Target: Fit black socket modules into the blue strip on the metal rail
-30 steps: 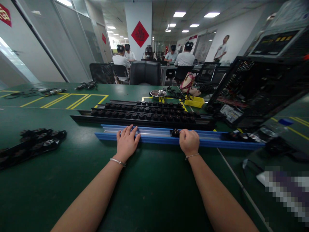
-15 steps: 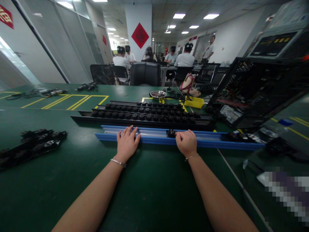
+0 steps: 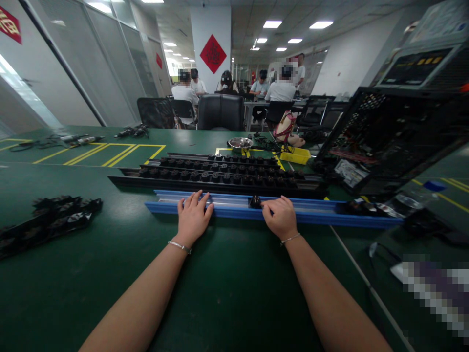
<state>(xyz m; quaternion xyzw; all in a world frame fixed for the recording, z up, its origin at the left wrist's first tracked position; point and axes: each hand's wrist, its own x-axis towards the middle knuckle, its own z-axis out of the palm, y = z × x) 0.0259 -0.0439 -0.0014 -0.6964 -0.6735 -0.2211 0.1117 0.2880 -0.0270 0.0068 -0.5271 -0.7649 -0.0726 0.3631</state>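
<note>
While right hand (image 3: 281, 215) touches block (image 3: 255, 201), rail (image 3: 230, 202) open leftward.

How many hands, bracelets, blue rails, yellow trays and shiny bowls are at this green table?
Left hand and right hand: 2
Bracelets: 2
Blue rail: 1
Yellow tray: 1
Shiny bowl: 1
Total: 7

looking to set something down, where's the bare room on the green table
The broadest bare patch of the green table lies on the near side of the blue rail, between the forearms. Another runs from the left hand to the dark parts. Crowded: beyond the rail, with black strips, and at its right end.
</note>
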